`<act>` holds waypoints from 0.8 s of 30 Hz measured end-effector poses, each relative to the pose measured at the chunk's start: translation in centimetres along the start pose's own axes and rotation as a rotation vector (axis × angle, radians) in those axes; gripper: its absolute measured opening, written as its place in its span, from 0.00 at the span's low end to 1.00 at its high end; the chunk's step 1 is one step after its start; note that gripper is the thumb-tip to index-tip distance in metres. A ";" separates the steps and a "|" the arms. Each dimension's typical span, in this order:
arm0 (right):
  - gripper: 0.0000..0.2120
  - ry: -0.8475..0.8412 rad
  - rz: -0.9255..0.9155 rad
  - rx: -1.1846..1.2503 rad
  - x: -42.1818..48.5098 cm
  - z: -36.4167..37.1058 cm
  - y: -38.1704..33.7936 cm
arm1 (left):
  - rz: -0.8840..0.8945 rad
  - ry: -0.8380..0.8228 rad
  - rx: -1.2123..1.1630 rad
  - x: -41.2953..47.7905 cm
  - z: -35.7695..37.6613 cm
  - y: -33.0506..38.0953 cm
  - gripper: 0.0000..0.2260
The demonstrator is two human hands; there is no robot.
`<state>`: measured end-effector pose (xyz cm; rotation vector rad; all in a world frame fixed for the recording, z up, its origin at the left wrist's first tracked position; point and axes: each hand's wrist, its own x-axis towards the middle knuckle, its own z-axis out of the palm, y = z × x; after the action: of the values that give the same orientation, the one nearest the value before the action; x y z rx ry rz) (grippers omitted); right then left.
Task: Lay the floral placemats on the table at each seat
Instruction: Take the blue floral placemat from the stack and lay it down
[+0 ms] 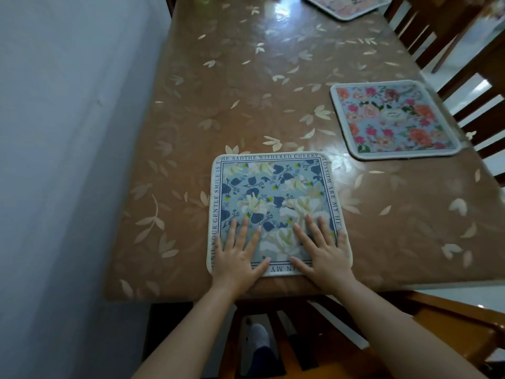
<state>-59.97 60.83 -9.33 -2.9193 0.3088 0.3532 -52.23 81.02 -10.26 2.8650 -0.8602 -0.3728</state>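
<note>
A blue-and-cream floral placemat (276, 195) with lettering round its border lies flat at the near end of the brown table (218, 91). My left hand (236, 255) and my right hand (321, 253) press palms down on its near half, fingers spread, gripping nothing. A pink-flowered placemat (393, 119) lies flat at the right side of the table. Another pink placemat (347, 5) shows partly at the far right, cut off by the frame's top edge.
A grey wall (68, 160) runs along the table's left edge. Wooden chairs (470, 58) stand along the right side. A wooden chair (442, 324) sits below the near edge, between me and the table. The table has a glossy leaf-patterned cover.
</note>
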 end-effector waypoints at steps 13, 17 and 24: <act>0.23 -0.054 -0.114 0.117 -1.1 -4.8 0.7 | -0.029 0.035 -0.264 -2.2 -1.9 5.2 0.24; 0.24 0.003 -0.073 0.146 -2.7 -6.9 3.3 | 0.081 0.127 -0.200 -1.4 -4.0 9.0 0.22; 0.22 0.211 -0.024 0.150 -7.6 -11.4 10.2 | 0.196 0.365 -0.098 -0.7 -7.6 18.8 0.21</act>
<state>-67.04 50.06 1.91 -2.8117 0.3151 0.0167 -60.65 66.17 0.77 2.6076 -1.0022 0.1240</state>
